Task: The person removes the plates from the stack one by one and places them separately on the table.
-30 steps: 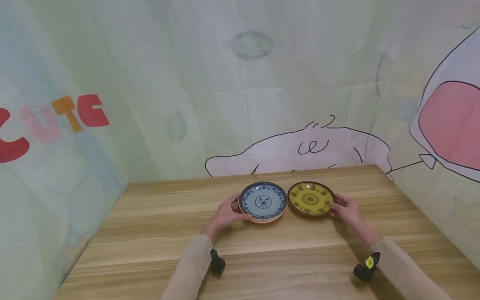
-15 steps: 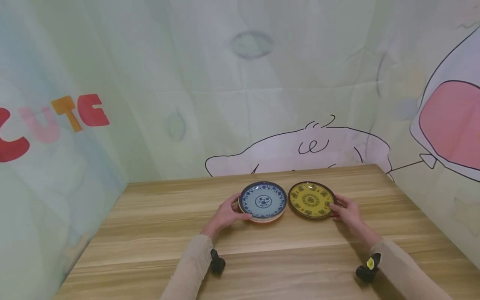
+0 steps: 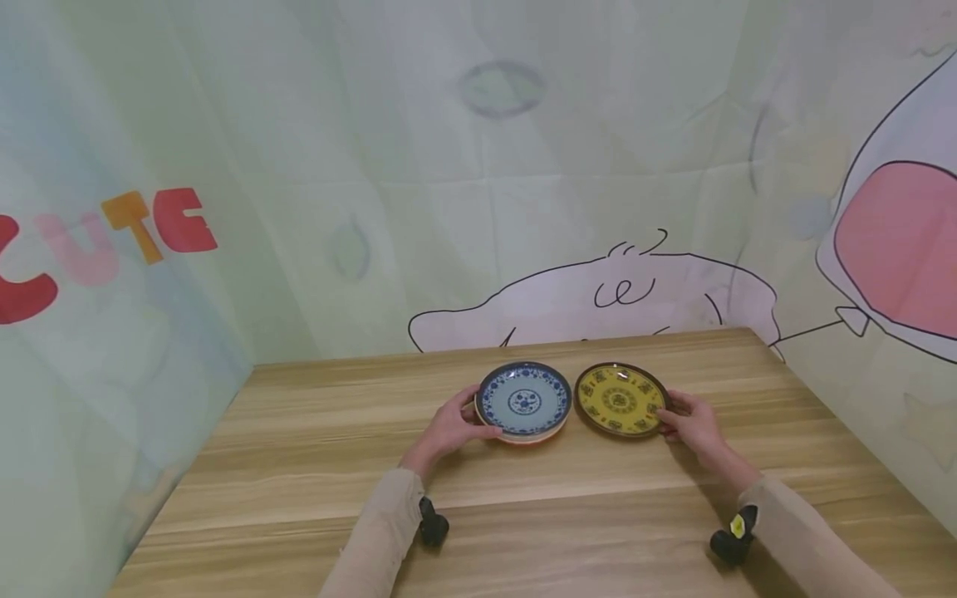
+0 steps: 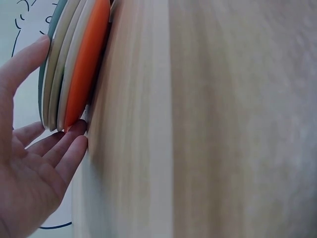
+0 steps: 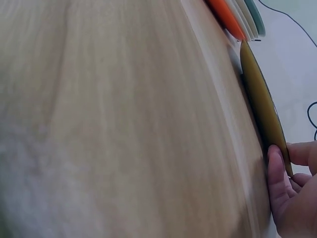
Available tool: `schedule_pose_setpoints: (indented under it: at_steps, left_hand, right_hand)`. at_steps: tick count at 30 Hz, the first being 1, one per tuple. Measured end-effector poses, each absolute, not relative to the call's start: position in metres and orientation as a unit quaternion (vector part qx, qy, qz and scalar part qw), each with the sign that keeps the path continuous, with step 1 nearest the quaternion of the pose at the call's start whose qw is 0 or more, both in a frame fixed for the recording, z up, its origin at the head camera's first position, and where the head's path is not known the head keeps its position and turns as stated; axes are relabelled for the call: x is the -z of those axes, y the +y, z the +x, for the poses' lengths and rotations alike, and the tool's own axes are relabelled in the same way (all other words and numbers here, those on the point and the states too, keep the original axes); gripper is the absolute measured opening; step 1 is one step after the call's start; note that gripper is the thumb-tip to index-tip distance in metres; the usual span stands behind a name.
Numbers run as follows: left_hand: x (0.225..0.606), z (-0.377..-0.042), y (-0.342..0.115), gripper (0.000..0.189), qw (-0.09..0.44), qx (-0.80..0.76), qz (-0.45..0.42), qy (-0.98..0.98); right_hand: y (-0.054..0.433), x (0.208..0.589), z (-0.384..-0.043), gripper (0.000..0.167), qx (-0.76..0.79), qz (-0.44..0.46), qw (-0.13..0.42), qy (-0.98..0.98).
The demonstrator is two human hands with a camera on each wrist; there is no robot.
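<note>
A stack of several plates (image 3: 525, 403) is on the table, topped by a light blue plate with dark blue floral patterns. In the left wrist view its bottom plate (image 4: 89, 64) is bright orange. My left hand (image 3: 454, 423) holds the stack's left side, thumb on the near rim and fingers around the far side. Just right of the stack, a yellow plate (image 3: 620, 400) with a dark rim and dark motifs lies close over the tabletop. My right hand (image 3: 691, 422) pinches its right edge, thumb on top and fingers underneath, seen also in the right wrist view.
The wood-grain table (image 3: 478, 531) reaches back to a pale printed curtain (image 3: 419, 208) with cartoon drawings. A small black camera (image 3: 432, 523) is strapped to the left sleeve, and another black camera (image 3: 733, 540) to the right one.
The yellow plate has shifted and tilted slightly, its near edge now a little lower and closer to me, with my right hand still on it. The left hand and the stack have not visibly moved.
</note>
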State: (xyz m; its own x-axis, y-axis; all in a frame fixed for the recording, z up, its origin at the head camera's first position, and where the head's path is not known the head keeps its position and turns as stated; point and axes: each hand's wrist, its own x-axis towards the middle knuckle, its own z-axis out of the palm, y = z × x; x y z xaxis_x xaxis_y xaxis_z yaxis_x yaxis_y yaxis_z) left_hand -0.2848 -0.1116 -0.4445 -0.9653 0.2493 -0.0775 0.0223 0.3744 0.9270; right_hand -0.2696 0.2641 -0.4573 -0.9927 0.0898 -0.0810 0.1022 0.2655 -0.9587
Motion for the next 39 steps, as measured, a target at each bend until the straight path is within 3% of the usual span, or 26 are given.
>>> schedule_pose_setpoints:
  at_steps: [16, 25, 33, 39]
  left_hand:
    - [0.447, -0.288, -0.112, 0.090, 0.100, -0.545, 0.086, 0.828]
    - [0.445, -0.287, -0.112, 0.094, 0.099, -0.545, 0.083, 0.829]
    - [0.446, -0.287, -0.111, 0.094, 0.099, -0.543, 0.080, 0.830]
    - [0.446, -0.286, -0.111, 0.094, 0.100, -0.537, 0.076, 0.834]
  right_hand:
    - [0.265, 0.458, -0.269, 0.055, 0.598, 0.069, -0.007, 0.799]
    - [0.270, 0.455, -0.269, 0.053, 0.550, 0.074, -0.076, 0.828]
    - [0.267, 0.442, -0.277, 0.049, 0.471, 0.021, -0.120, 0.873]
    - [0.250, 0.428, -0.283, 0.047, 0.453, -0.033, -0.097, 0.886]
